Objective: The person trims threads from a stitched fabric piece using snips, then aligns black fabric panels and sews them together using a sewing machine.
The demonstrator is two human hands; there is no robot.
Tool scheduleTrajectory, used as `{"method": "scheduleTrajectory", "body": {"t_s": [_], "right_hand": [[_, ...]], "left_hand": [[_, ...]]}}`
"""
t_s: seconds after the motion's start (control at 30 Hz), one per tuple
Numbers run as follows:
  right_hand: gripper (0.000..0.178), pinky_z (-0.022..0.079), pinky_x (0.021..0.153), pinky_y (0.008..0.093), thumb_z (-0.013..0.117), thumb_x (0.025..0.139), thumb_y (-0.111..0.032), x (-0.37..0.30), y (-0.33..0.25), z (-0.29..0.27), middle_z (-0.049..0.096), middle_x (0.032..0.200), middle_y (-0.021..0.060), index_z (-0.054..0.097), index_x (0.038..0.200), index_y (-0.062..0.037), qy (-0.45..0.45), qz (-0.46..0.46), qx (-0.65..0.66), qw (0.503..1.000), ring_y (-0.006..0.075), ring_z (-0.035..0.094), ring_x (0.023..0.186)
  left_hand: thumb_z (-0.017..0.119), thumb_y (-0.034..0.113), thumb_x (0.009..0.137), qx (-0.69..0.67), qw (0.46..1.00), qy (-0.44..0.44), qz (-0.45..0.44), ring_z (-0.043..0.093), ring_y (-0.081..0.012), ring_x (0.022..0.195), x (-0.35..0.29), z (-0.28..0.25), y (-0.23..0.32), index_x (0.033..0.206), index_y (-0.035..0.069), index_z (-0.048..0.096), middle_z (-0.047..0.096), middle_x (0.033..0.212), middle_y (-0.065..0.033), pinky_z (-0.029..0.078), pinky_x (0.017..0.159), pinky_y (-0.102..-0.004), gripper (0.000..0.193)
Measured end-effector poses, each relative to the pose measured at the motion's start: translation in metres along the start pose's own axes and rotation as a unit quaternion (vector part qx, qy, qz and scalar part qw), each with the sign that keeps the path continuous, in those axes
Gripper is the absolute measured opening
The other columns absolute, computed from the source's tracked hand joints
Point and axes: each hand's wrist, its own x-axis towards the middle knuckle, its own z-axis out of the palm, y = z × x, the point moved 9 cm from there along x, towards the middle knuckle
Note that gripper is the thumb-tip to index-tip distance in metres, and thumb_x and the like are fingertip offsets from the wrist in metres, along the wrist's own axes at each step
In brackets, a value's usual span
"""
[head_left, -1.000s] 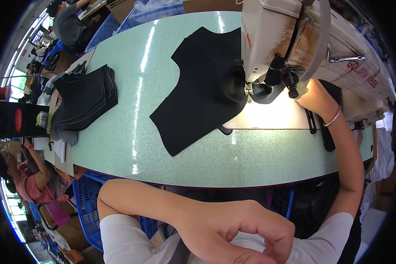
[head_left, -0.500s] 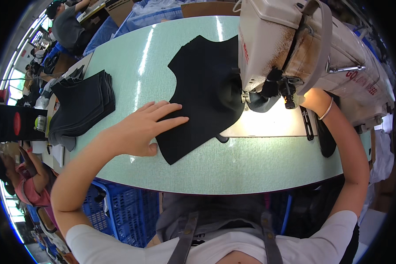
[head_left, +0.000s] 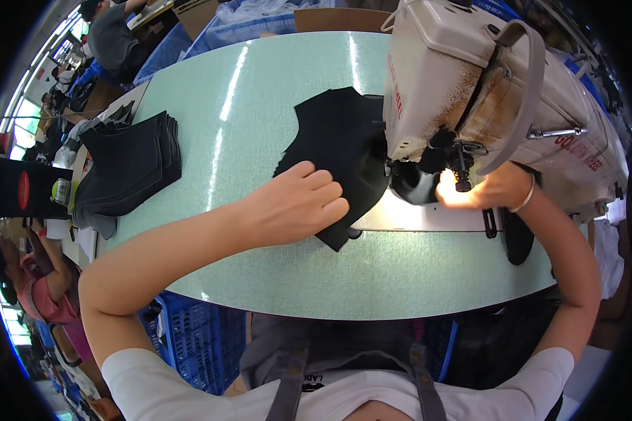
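A black fabric piece [head_left: 340,137] with a shaped outline lies under the needle area of a white sewing machine [head_left: 456,77]. My left hand [head_left: 298,207] is closed over its near left edge, fingers curled and fingertips hidden. Right of the needle, the fabric curves up. My right hand [head_left: 488,189], with a bangle on the wrist, holds the fabric's right edge there. Lamp glare washes out its fingertips, and the machine's fittings cover part of this hand.
A stack of black cut pieces [head_left: 130,165] lies at the left on the pale green table [head_left: 211,91]. Blue crates [head_left: 200,337] stand below the front edge, with a blue bin [head_left: 249,28] behind. Other people sit at the far left.
The black fabric has shifted toward me and turned a little. My left hand has moved right and curled its spread fingers. My right hand has come nearer the needle from behind the machine's fittings.
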Motion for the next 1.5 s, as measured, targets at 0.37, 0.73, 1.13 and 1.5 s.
{"method": "scheduleTrajectory", "body": {"t_s": [0.37, 0.73, 1.13, 1.5], "right_hand": [[0.024, 0.055, 0.066, 0.0307, 0.065, 0.073, -0.016, 0.026, -0.027, -0.045, 0.067, 0.097, -0.0044, 0.073, 0.095, -0.011, 0.131, -0.032, -0.106, 0.985, 0.0085, 0.066, 0.086], [0.039, 0.044, 0.051, 0.0288, 0.062, 0.077, -0.01, 0.03, 0.0, -0.017, 0.059, 0.073, -0.0018, 0.069, 0.112, -0.0236, 0.072, 0.235, 0.063, 0.967, 0.0137, 0.059, 0.06], [0.047, 0.049, 0.069, 0.038, 0.067, 0.063, -0.008, 0.034, -0.012, -0.019, 0.062, 0.082, 0.003, 0.07, 0.108, -0.0185, 0.069, 0.292, 0.123, 0.946, 0.0223, 0.063, 0.078], [0.039, 0.054, 0.068, 0.0293, 0.069, 0.07, -0.011, 0.042, -0.025, -0.013, 0.067, 0.101, -0.003, 0.07, 0.108, -0.0145, 0.016, 0.319, 0.086, 0.944, 0.0139, 0.066, 0.091]], "left_hand": [[0.063, 0.012, 0.072, 0.202, 0.969, 0.128, 0.052, 0.043, -0.0128, 0.071, 0.017, -0.016, 0.032, 0.118, 0.002, 0.06, 0.049, 0.089, 0.0007, 0.032, 0.061, -0.0289, 0.047], [0.065, 0.003, 0.071, -0.071, 0.979, 0.14, -0.132, 0.054, -0.022, 0.077, 0.037, 0.003, 0.003, 0.099, 0.003, 0.061, 0.049, 0.087, -0.0062, 0.039, 0.064, -0.0338, 0.028], [0.069, 0.014, 0.066, 0.0, 0.974, 0.203, -0.104, 0.054, -0.0169, 0.073, 0.033, 0.004, 0.011, 0.102, 0.004, 0.068, 0.065, 0.098, -0.0029, 0.04, 0.06, -0.03, 0.038], [0.069, 0.012, 0.065, -0.013, 0.968, 0.231, -0.094, 0.054, -0.0177, 0.073, 0.035, 0.005, 0.019, 0.099, 0.005, 0.068, 0.066, 0.098, -0.0044, 0.04, 0.059, -0.0309, 0.035]]}}
